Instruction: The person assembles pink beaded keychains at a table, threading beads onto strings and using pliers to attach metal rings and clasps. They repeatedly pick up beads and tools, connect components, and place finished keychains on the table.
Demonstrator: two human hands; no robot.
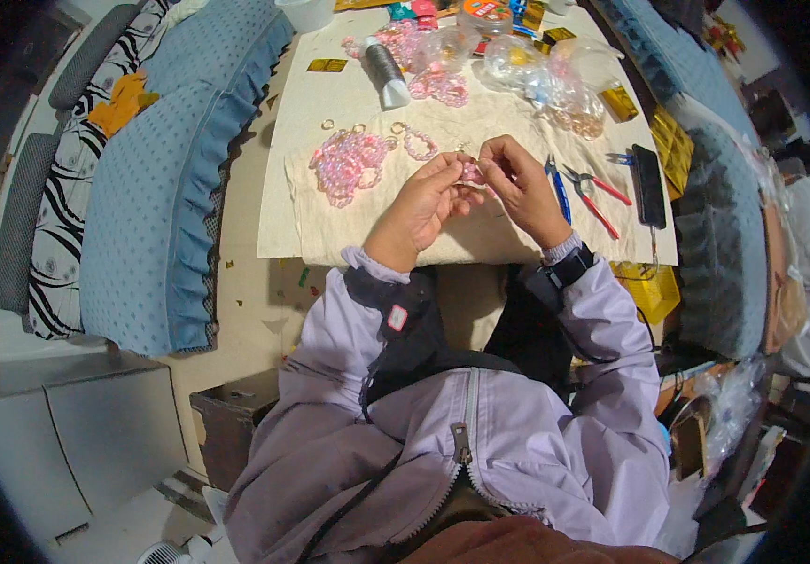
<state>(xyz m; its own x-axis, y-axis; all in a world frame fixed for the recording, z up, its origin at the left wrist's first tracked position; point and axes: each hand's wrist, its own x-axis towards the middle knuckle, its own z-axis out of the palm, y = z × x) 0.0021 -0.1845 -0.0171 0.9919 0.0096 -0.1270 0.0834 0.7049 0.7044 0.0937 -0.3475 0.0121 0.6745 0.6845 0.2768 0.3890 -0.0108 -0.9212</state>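
A dark phone (649, 185) with a blank black screen lies flat at the table's right edge. Clear plastic bags (555, 80) of beads crowd the far right of the table, with small gold foil packets (619, 101) beside them. A small white and red label (397, 318) sits on the left sleeve.

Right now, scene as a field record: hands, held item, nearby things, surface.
left hand: pinching the pink bead piece
right hand: pinching the same piece from the other side
left of hands: pile of pink bead bracelets
right of hands: blue-handled pliers, red-handled pliers, black phone
surface: cream cloth on table
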